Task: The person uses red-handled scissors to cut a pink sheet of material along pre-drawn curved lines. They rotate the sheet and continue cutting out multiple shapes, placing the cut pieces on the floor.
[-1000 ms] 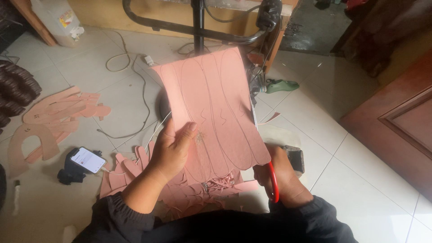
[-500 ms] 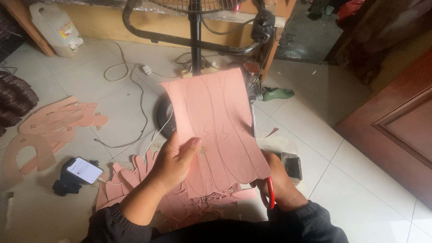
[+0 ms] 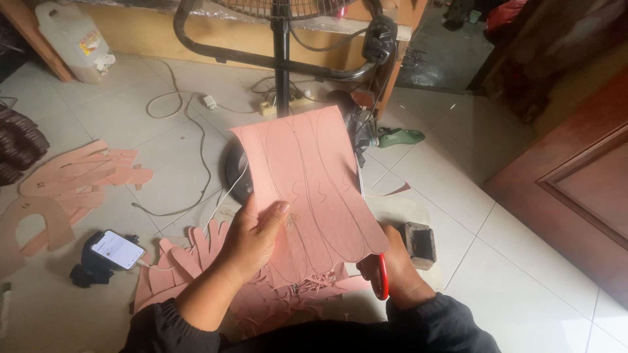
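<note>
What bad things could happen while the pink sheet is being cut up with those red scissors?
1. The left hand pinches the pink sheet close above the red scissors in the right hand, so its fingers might get nicked.
2. The sheet hides the blades, so a cut could stray off the drawn lines.
3. Cables trail over the floor nearby and could snag.

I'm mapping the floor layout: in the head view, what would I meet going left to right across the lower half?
Pink cut-out shapes on the floor → phone with lit screen → left hand gripping the pink sheet → red-handled scissors in the right hand → small dark block → wooden door.
</note>
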